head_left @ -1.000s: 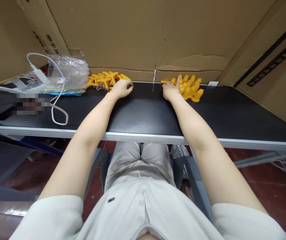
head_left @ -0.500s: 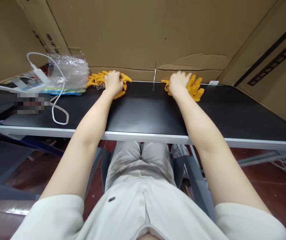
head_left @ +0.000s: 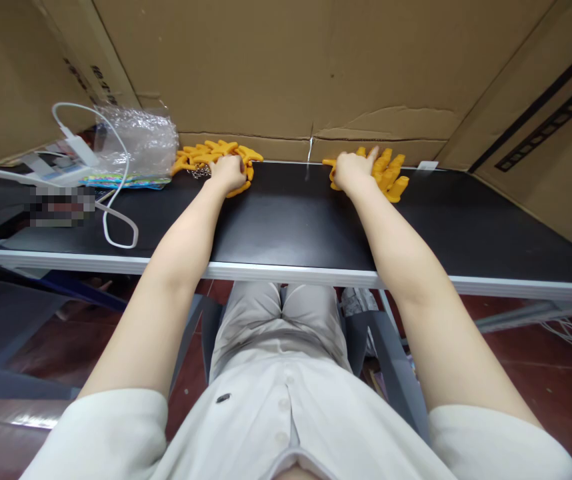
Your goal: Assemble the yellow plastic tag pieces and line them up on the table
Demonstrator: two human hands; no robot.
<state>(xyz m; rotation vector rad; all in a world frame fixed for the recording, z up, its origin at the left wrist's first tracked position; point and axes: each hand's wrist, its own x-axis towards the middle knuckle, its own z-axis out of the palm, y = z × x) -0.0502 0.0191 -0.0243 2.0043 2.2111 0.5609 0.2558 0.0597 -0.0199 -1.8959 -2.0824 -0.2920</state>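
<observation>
Against the cardboard at the back of the table lies a heap of orange-yellow pieces (head_left: 206, 151) with small metal chains (head_left: 199, 172) among them. My left hand (head_left: 229, 173) is over the right part of this heap, its fingers curled down. What they grip is hidden behind the hand. Farther right, several knobbly orange-yellow pieces (head_left: 389, 175) are clustered close together. At the left side of that cluster is my right hand (head_left: 353, 172), knuckles up and fingers mostly curled. I cannot make out what is in them.
A clear plastic bag (head_left: 139, 143) rests on colourful packets at the left, near a white charger (head_left: 82, 152) and its looping cable (head_left: 125, 167). Cardboard walls (head_left: 266, 73) enclose the back and sides. A metal edge (head_left: 286, 272) runs along the black tabletop's front.
Both hands have lowered slightly into the orange-yellow pieces, and their fingers have curled in more. More of each heap shows behind the knuckles.
</observation>
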